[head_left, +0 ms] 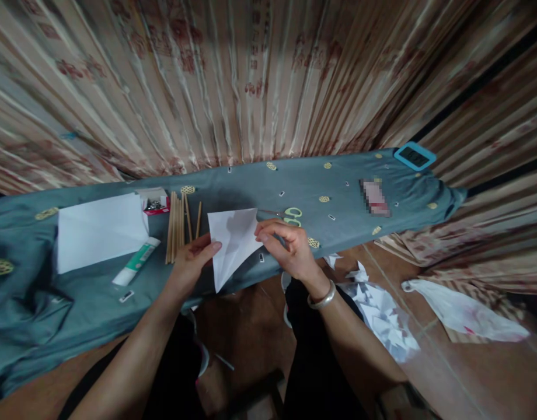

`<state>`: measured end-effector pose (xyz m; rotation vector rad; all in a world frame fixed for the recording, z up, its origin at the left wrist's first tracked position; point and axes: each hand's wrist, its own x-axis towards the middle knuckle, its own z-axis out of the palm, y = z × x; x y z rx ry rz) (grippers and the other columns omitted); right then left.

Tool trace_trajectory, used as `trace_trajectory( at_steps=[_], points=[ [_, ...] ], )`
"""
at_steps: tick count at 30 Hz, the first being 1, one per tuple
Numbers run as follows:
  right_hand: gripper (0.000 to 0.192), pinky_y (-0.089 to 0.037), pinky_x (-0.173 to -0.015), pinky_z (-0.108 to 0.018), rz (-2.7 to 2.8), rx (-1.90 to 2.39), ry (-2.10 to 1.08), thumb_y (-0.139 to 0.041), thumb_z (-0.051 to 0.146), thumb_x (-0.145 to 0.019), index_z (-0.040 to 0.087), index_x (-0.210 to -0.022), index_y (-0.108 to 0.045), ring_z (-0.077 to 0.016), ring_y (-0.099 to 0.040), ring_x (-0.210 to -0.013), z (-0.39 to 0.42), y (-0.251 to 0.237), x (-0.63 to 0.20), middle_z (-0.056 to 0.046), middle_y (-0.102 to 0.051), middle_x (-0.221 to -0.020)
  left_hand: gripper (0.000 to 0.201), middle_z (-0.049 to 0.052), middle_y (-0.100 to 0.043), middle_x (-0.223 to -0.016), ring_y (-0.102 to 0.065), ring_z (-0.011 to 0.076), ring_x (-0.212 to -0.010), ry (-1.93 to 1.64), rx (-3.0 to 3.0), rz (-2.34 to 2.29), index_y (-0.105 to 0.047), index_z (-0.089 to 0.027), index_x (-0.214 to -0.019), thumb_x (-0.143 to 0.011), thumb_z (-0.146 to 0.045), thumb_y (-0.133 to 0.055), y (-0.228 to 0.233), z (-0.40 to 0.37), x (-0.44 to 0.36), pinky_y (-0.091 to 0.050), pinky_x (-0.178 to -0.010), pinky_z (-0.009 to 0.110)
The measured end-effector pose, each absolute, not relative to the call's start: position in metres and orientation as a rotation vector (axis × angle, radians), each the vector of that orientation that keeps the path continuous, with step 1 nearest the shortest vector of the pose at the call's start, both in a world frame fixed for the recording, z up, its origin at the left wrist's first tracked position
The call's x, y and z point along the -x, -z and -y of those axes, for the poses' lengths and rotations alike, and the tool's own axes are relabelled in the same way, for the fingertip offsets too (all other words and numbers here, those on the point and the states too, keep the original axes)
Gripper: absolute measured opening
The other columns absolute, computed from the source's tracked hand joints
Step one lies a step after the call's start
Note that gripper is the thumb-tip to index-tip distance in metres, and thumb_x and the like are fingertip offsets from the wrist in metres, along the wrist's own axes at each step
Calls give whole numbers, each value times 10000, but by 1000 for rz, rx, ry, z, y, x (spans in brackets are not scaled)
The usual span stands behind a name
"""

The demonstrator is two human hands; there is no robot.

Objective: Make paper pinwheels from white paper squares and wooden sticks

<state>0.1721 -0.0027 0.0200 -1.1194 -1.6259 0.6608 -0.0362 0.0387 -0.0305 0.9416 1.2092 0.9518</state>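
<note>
Both your hands grip the folded paper (232, 242): left hand (192, 262) steadying, right hand (290, 248) pinching its edge. Light, floppy stuff; hold near creases.

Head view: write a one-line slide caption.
Both hands, left and right, fold a white paper sheet above a grey-blue cloth-covered table.

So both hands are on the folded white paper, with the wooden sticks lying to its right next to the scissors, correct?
Not quite. In the head view the wooden sticks lie to the left of the folded white paper, beside the glue tube. Only the scissors are on its right. The left hand and right hand both hold the paper.
</note>
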Motion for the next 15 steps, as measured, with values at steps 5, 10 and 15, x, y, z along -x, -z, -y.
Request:
trace_trajectory(
  at_steps=[5,10,15],
  points=[
    [152,-525,-838,-311,1667,1121,-678,-564,256,-901,204,-797,-661,-171,-681,-903,3,-11,-172,-45,-717,-913,411,31,-723,-706,-636,191,-613,-962,-1078,-1274,-713,-142,-793,-513,-428,-805,44,-39,33,-501,-587,295],
    [205,-460,-1026,-424,1944,1326,-388,-579,293,-886,189,-1035,-674,-241,-607,-1171,4,8,-182,-110,-685,-1167,368,69,-743,-885,-675,244,-794,-1070,-1252,-1306,-683,-144,-902,-621,-381,-705,60,-42,40,-526,-745,369],
    [616,-198,-1153,-606,2347,1495,-44,-648,354,-816,139,-1370,-484,-370,-208,-1467,10,24,-172,-205,-377,-1520,408,98,-718,-1004,-664,279,-952,-1074,-1374,-1335,-632,-147,-980,-633,-350,-705,62,-40,38,-517,-875,433]
  ],
)
